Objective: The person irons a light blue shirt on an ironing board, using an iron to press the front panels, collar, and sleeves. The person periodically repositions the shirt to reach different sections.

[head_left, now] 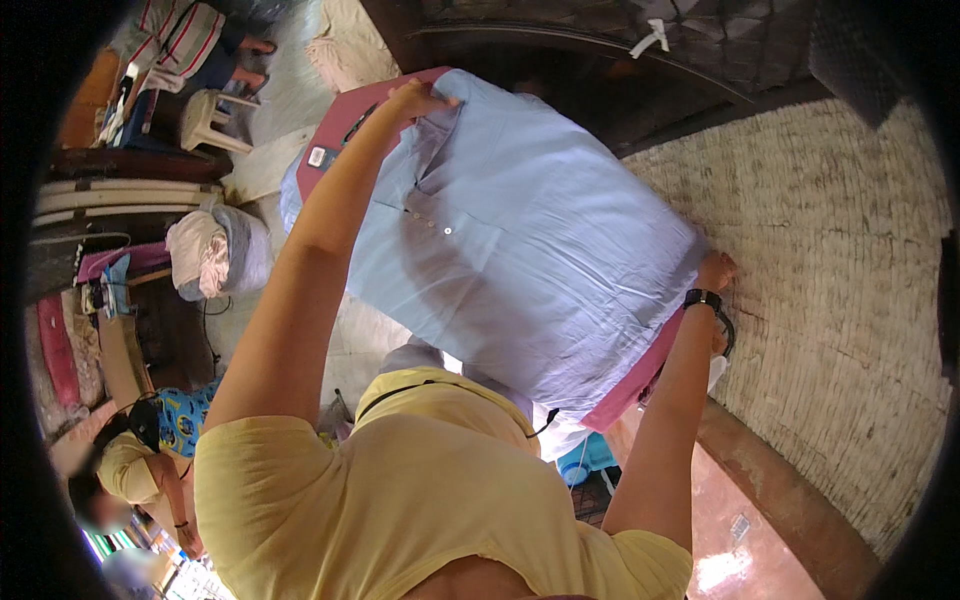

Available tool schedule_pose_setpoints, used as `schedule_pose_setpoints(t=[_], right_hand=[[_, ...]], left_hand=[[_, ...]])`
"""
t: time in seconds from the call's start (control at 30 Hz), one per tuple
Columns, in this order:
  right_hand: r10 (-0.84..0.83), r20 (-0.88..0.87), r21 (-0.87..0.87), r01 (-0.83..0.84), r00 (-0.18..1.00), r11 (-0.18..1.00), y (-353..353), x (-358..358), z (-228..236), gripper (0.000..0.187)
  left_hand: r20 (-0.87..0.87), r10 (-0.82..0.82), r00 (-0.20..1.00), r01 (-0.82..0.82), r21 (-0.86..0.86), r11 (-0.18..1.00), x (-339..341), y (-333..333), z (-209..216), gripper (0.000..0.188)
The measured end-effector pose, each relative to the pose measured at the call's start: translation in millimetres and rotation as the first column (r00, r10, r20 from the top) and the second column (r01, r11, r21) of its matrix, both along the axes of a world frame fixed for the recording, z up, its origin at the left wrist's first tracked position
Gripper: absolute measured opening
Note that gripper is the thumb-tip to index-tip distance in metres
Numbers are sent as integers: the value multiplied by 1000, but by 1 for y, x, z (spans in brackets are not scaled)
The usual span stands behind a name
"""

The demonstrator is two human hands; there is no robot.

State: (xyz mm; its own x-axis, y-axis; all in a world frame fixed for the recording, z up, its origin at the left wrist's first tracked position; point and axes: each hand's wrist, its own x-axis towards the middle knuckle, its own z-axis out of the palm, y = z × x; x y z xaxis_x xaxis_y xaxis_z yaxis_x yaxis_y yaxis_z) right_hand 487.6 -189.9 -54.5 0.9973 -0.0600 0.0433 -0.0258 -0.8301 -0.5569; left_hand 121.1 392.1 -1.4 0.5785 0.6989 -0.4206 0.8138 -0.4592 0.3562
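A light blue garment with a buttoned placket, seemingly a shirt (540,200), lies spread over a maroon ironing board (340,115). At the board's far left end, my left hand (415,100) has its fingers closed on the garment's upper edge. My right hand (715,270), with a dark watch on the wrist, grips the garment's edge at the right end; its fingers are partly hidden. Small pale buttons run down the placket between my arms. Beside my right wrist is a dark curved handle-like thing (729,338), mostly hidden by the forearm.
A small dark object with a white face (320,157) lies on the board's left end. Left of it stand a bundle of cloth (215,250) and a plastic stool (215,122). A textured wall (820,260) borders the right side. Other people are at the left.
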Motion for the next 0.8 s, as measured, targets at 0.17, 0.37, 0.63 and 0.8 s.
schedule_pose_setpoints(t=[0.17, 0.37, 0.63, 0.8], right_hand=[[281, -95, 119, -269, 955, 956, 14, -5, 47, 38], [24, 3, 112, -24, 1000, 993, 30, -9, 37, 34], [-206, 100, 115, 195, 973, 974, -18, 27, 15, 37], [-137, 39, 91, 133, 990, 987, 2, -2, 26, 58]], left_hand=[[316, -75, 946, 43, 107, 993, -15, 0, -1, 61], [639, 196, 743, -227, -34, 973, -39, 17, -7, 60], [444, -118, 888, -85, 410, 908, -38, -18, 32, 35], [690, 59, 721, -445, 396, 804, -82, -31, 37, 36]])
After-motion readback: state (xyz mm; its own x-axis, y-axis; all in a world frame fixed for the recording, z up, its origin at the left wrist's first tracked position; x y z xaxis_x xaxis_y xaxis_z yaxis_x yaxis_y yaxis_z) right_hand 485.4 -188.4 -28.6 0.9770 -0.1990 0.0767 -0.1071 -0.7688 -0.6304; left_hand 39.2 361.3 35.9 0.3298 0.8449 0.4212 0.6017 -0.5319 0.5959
